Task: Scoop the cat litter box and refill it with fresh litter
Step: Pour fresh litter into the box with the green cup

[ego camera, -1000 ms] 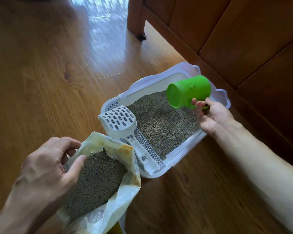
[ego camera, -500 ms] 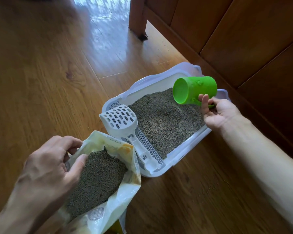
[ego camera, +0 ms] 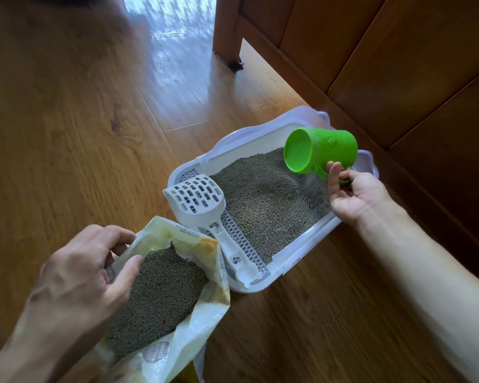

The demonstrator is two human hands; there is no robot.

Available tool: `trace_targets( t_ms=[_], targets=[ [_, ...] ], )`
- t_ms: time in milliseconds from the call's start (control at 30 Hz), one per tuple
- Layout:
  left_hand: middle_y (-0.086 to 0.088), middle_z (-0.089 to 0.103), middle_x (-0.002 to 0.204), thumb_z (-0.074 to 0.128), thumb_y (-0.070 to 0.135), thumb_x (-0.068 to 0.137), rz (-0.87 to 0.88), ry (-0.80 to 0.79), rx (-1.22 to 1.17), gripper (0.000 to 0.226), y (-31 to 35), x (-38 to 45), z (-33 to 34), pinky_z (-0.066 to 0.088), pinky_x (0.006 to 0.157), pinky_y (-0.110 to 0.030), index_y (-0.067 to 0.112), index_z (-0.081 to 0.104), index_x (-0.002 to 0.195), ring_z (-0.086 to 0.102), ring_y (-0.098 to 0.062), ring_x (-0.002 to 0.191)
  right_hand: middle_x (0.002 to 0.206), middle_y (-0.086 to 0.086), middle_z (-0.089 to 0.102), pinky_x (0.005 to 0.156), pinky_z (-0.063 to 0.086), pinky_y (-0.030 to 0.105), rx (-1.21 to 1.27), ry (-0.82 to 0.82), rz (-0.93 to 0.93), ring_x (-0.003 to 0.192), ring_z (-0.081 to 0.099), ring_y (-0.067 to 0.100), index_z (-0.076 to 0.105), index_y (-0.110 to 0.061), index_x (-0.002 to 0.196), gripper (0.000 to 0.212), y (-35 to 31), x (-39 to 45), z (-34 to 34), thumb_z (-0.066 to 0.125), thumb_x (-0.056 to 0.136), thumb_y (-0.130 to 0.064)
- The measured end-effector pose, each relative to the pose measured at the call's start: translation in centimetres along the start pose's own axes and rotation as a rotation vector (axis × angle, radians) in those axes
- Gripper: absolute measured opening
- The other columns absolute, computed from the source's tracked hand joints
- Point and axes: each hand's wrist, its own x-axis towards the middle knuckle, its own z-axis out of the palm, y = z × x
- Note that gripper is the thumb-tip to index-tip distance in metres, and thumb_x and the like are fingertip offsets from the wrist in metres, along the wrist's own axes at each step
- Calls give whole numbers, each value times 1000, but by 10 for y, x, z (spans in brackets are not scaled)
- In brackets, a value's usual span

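Note:
A white litter box (ego camera: 296, 264) sits on the wood floor, filled with grey-green litter (ego camera: 263, 205). A white slotted scoop (ego camera: 202, 205) lies across its near left rim. My right hand (ego camera: 351, 192) holds a green cup (ego camera: 320, 153) by its handle, tipped on its side above the box's far right end, its mouth facing left and showing nothing inside. My left hand (ego camera: 86, 275) grips the open edge of a pale litter bag (ego camera: 177, 341) at the lower left, thumb inside. The bag holds the same litter.
A dark wooden cabinet (ego camera: 385, 64) runs along the right, close behind the box, with a leg (ego camera: 227, 31) standing on the floor at the top. Wood floor (ego camera: 80, 120) spreads to the left and far side, with a bright reflection at the top.
The green cup has shifted slightly right and toward the box's far end. My left hand and the bag have stayed in place.

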Motion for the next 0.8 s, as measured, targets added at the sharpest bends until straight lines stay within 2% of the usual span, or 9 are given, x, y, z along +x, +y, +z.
trace_targets(
  t_ms=[133,233,333,433,467,533,600,733,800],
  targets=[
    [13,56,76,82,11,73,4,-10,-1,28,-1,0,1,46,58,-36,29,66,87,55,-6,66,76,17,52,38,49,19,15,-27,1,38,59,16,50,2,80,28,9,-3,-4,44,104,-9],
    [14,56,77,82,12,73,17,-19,5,28,-2,-1,1,45,58,-35,29,66,88,55,-7,66,75,13,50,39,48,19,6,-46,-2,44,54,10,51,1,82,31,12,-3,-8,45,104,-19],
    [14,55,76,83,12,72,25,-10,9,30,-5,-1,2,47,58,-37,30,65,89,55,-7,66,54,1,50,53,51,23,-149,-82,8,42,57,8,51,-9,74,36,16,-6,-12,45,103,-30],
    [15,54,80,82,14,73,30,-9,6,32,-7,-2,3,48,58,-38,33,63,90,54,-7,66,53,-4,55,70,50,28,-173,-88,7,54,56,6,54,-13,77,30,19,-8,-14,50,100,-32],
    [16,53,84,82,15,73,30,-9,5,31,-7,-2,4,48,58,-38,33,63,90,54,-7,66,56,-3,56,69,54,29,-157,-82,-2,58,55,7,55,-12,77,29,19,-9,-14,51,100,-30],
    [17,53,89,82,15,73,27,-6,1,33,-8,-2,5,48,58,-38,34,62,90,54,-6,67,64,0,54,57,59,30,-167,-58,-28,63,55,10,54,-10,76,30,19,-10,-11,51,100,-28],
    [16,54,90,83,15,73,25,-4,-4,33,-9,-2,5,48,59,-39,34,62,90,54,-6,69,72,3,54,47,57,30,-178,-20,-46,68,57,14,53,-7,78,30,18,-12,-9,51,101,-26],
    [15,55,78,83,13,73,29,-5,-6,31,-7,-3,3,50,60,-40,31,65,91,55,-7,68,76,11,62,52,58,32,-150,-9,-69,73,61,21,55,-3,81,25,11,-16,-6,51,101,-17],
    [15,55,77,83,12,72,32,-2,-9,32,-6,-4,4,50,60,-40,30,65,90,56,-8,67,61,13,67,51,58,32,-137,-13,-66,64,66,22,55,-2,81,23,7,-18,-5,52,100,-14]
  ],
)
